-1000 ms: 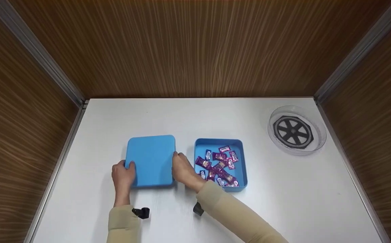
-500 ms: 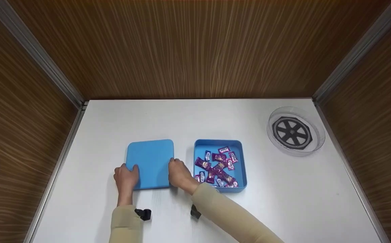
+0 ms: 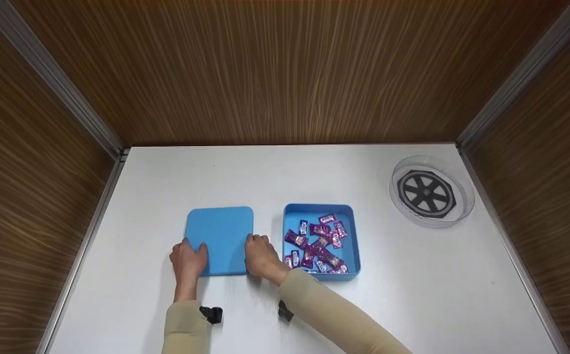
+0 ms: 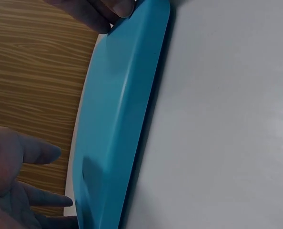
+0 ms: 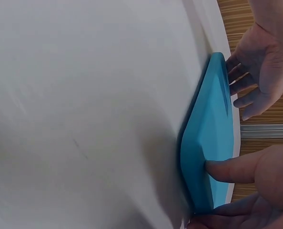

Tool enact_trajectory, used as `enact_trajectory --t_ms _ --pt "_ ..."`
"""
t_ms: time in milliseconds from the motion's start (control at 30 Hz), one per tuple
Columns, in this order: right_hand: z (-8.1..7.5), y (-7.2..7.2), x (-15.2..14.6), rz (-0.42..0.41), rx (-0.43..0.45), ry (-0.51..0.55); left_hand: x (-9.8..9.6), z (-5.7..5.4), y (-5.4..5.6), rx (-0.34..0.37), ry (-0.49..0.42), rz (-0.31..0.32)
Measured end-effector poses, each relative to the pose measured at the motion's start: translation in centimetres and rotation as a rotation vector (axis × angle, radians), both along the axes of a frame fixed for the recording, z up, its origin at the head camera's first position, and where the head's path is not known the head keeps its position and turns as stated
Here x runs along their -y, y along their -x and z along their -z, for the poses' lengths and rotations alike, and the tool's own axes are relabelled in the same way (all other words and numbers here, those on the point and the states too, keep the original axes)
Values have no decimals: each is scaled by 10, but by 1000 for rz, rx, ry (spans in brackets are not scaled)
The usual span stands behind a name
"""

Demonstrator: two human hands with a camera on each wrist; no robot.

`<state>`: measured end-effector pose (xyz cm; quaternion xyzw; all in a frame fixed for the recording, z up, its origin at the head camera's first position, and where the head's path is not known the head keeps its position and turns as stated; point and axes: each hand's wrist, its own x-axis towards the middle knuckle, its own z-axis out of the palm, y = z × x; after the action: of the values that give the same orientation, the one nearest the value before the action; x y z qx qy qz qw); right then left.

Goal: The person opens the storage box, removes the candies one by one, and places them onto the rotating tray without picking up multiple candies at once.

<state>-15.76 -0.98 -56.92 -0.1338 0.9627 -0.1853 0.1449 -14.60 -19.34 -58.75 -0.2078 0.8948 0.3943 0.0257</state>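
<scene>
A square blue lid (image 3: 221, 231) lies flat, or nearly so, on the white table. My left hand (image 3: 189, 263) is at its left edge; in the left wrist view the thumb and fingers are spread and loosely straight beside the lid. At the lid's right edge is my right hand (image 3: 261, 255). The right wrist view shows the right thumb (image 5: 227, 171) against the lid's top, with the other fingers along its side, so the right hand pinches it. To the right stands an uncovered blue box (image 3: 356, 246) holding several small wrapped candies (image 3: 320, 241), mostly purple.
At the back right stands a clear round dish (image 3: 466, 209) with a dark spoked pattern showing in it. Brown wood-grain walls (image 3: 285, 73) enclose the white table (image 3: 412, 305) at the back and both sides. My right forearm passes close by the box's near left corner.
The lid has come down and slightly nearer to me, with both hands following it. My left thumb has come off the lid's grip. Box and dish have stayed put.
</scene>
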Motion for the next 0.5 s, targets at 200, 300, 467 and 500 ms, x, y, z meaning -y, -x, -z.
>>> enact_trajectory --t_ms 200,300,467,500 --pt "-2 -2 0 -28 3 -31 -3 0 -1 -2 28 20" --pt "-3 -2 0 -45 10 -41 -4 -1 -2 7 36 28" --pt "-7 -2 -1 -53 39 -26 -7 -1 -1 17 41 34" --pt "-8 -1 -2 -56 41 -16 -7 -1 -1 17 42 32"
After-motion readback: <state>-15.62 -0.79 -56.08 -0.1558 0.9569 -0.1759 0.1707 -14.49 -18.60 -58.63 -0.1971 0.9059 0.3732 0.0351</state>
